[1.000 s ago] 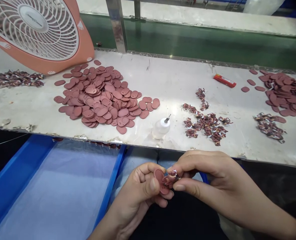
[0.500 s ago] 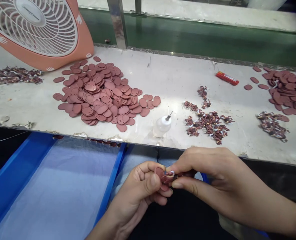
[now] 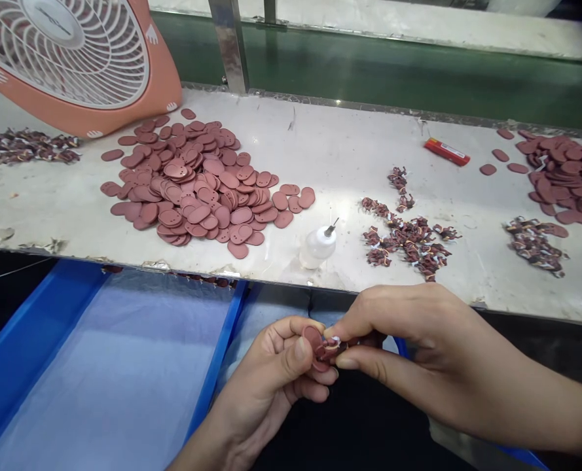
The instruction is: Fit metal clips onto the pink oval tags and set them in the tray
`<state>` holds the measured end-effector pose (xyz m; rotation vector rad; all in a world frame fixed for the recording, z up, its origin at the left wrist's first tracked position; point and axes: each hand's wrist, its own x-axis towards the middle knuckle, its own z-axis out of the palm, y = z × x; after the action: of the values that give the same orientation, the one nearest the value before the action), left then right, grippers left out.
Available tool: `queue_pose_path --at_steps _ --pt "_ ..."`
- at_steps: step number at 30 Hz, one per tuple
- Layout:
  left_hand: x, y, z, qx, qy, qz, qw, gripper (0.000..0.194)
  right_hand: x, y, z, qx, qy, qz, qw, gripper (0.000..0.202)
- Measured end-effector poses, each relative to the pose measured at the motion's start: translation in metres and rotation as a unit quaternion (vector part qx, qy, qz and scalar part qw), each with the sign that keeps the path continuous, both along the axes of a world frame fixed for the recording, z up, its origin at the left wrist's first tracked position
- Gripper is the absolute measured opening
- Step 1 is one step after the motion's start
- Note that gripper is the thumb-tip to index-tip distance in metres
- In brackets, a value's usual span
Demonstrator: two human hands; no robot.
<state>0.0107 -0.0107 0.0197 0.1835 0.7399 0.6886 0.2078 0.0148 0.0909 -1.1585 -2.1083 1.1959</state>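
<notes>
Below the bench's front edge, my left hand (image 3: 275,376) pinches a reddish-brown oval plastic piece (image 3: 314,340) between thumb and fingers. My right hand (image 3: 403,340) presses a small dark wired part (image 3: 334,345) against that oval piece, thumb and forefinger closed on it. A big pile of the same oval pieces (image 3: 197,186) lies on the bench at the left centre. A loose heap of small wired parts (image 3: 408,239) lies right of centre. A small white glue bottle (image 3: 319,245) with a metal needle tip stands between the two.
A coral-coloured fan (image 3: 69,59) stands at the back left beside another heap of wired parts (image 3: 25,145). More oval pieces (image 3: 563,176) and wired parts (image 3: 533,245) lie at the right, with a red lighter (image 3: 446,152) behind. A blue bin lined with plastic (image 3: 109,366) sits below left.
Both hands stay together on the oval piece and wired part, shifted only slightly. The camera has tilted a little, so the bench appears slightly higher in view.
</notes>
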Motion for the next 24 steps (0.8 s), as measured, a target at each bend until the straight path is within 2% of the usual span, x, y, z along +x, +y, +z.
queue_pose_path --at_steps 7,18,24 --pt "0.002 -0.001 -0.001 0.01 -0.008 0.014 1.0 0.025 -0.003 -0.003 -0.001 0.034 -0.019 0.014 0.999 0.01" --pt "-0.001 -0.006 0.008 0.0 0.037 0.028 0.999 0.033 -0.006 -0.012 -0.006 0.067 0.018 0.016 0.997 0.019" --pt "-0.001 -0.008 0.018 0.012 0.042 0.039 0.998 0.032 -0.009 -0.013 -0.006 0.105 0.022 0.018 0.994 0.013"
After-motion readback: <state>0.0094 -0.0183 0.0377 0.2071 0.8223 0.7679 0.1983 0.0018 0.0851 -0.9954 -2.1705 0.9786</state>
